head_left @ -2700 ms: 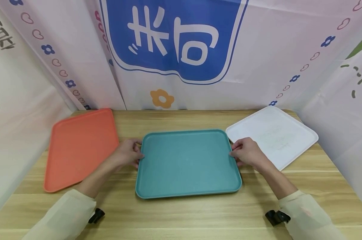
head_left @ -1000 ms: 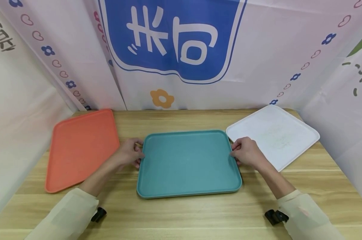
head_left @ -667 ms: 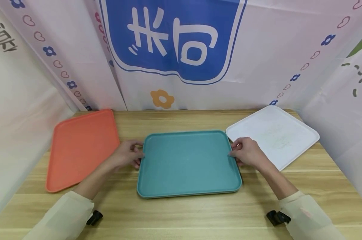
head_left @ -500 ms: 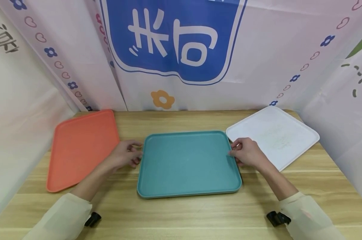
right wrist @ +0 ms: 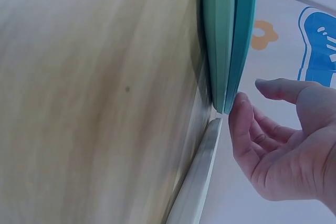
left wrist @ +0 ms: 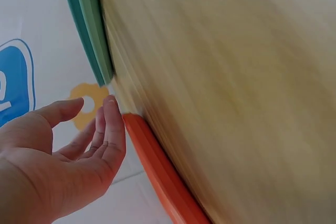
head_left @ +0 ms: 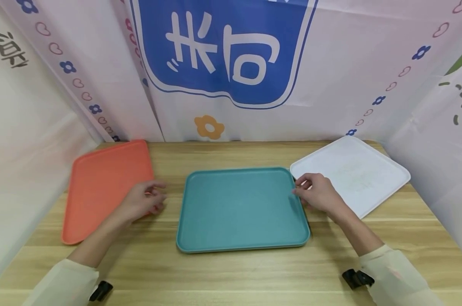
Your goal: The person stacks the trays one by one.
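Head view: a teal tray (head_left: 242, 208) lies flat in the middle of a table (head_left: 231, 276), between a person's two bare hands. The left hand (head_left: 143, 199) is well apart from it, over the right edge of an orange tray (head_left: 108, 182), with fingers loosely bent and a wide gap between thumb and fingertips. The right hand (head_left: 317, 193) is at the teal tray's right rim, fingers gently curved, thumb clear of the forefinger in the right wrist view; whether a fingertip touches the rim cannot be told.

The teal tray is a rounded rectangle with a smooth, matte floor and a low raised lip. Seen edge-on by both wrist cameras, its side shows two bands, darker teal and paler green; one tray or two stacked, the pictures do not settle. The orange tray, equally smooth and round-cornered, sits at far left. At far right a white tray (head_left: 353, 174) lies askew, one corner just beside the teal tray, its floor marked by a faint greenish smudge. Pale streaked wood grain covers the tabletop. Beyond its far edge hangs a creased white cloth (head_left: 342, 76), printed with a blue panel (head_left: 219, 76) and an orange flower (head_left: 202, 122)
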Available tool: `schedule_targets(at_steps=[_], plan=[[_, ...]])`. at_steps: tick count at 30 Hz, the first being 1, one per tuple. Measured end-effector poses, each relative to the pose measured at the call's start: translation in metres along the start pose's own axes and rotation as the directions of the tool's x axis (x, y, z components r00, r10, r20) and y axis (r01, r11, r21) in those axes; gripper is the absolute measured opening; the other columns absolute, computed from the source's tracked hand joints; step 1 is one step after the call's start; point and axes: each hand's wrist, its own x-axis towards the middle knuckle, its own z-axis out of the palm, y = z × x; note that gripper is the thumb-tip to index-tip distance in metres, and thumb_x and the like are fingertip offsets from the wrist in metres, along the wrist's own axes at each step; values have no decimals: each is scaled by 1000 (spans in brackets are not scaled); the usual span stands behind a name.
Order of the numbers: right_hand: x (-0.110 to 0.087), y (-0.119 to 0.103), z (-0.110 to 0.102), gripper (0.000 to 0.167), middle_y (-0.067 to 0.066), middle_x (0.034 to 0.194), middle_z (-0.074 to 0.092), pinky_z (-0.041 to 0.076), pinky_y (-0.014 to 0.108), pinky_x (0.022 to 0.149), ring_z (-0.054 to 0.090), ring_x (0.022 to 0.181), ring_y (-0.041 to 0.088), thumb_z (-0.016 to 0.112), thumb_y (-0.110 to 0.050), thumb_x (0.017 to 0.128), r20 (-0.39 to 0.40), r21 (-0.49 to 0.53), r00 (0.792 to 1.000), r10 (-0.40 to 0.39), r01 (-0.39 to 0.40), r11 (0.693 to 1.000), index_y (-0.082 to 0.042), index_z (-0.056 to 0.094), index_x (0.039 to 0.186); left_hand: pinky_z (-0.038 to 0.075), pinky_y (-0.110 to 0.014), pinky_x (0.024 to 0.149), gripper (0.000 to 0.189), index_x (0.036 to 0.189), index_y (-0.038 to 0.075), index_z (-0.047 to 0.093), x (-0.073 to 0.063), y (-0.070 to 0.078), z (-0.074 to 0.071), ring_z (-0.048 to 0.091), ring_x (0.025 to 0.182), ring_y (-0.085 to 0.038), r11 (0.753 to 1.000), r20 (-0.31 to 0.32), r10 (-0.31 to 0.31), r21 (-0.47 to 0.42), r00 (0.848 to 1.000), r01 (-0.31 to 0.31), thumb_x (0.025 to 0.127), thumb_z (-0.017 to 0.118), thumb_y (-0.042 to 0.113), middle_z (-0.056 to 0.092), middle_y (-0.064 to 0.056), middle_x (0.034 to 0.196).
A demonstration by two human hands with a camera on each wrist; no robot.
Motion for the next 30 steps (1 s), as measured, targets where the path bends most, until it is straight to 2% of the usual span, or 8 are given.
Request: schedule_targets(at_steps=[7, 13, 17, 22, 27, 30], plan=[[1, 1, 0, 24, 11, 84, 68, 53, 30, 51, 67, 60, 20, 71, -10, 95, -33, -9, 999, -39, 39, 999, 8, 66, 111, 57, -29, 57, 42, 132, -15, 55, -9, -8, -10, 63, 74, -18, 989, -71, 68, 134, 995, -58, 98, 68, 3, 65, -15, 95], [0, 3, -1, 22, 11, 82, 68, 53, 29, 51, 66, 59, 20, 71, -9, 95, -46, -13, 997, -56, 55, 998, 7, 67, 108, 58, -31, 58, 40, 133, -12, 56, -16, -15, -21, 65, 73, -21, 986, -91, 52, 164, 994, -37, 99, 67, 6, 66, -19, 99], [1, 3, -1, 21, 10, 81, 68, 52, 28, 51, 66, 59, 20, 71, -9, 95, -51, -11, 997, -63, 62, 998, 7, 67, 108, 57, -30, 59, 41, 135, -13, 54, -19, -23, -35, 66, 73, -22, 978, -129, 48, 206, 990, -20, 101, 64, 7, 67, -21, 100], [1, 3, 0, 21, 10, 81, 68, 52, 29, 50, 66, 59, 20, 70, -9, 95, -53, -10, 996, -73, 72, 997, 7, 67, 108, 52, -25, 61, 40, 134, -14, 55, -19, -42, -57, 64, 86, -27, 937, -228, 67, 349, 971, 17, 102, 64, 9, 66, -23, 103], [1, 2, 0, 21, 11, 81, 68, 52, 28, 50, 66, 59, 20, 70, -9, 95, -55, -16, 995, -78, 77, 997, 7, 67, 108, 50, -19, 64, 42, 132, -18, 54, -18, -60, -74, 66, 92, -41, 919, -296, 99, 394, 950, 28, 98, 67, 4, 66, -31, 104], [2, 3, 1, 22, 12, 83, 68, 53, 26, 52, 67, 61, 19, 70, -8, 95, -52, 0, 995, -81, 81, 997, 8, 67, 109, 50, -25, 67, 43, 132, -20, 52, -22, -68, -85, 65, 95, -48, 905, -346, 97, 420, 933, 61, 96, 66, 1, 64, -37, 107]])
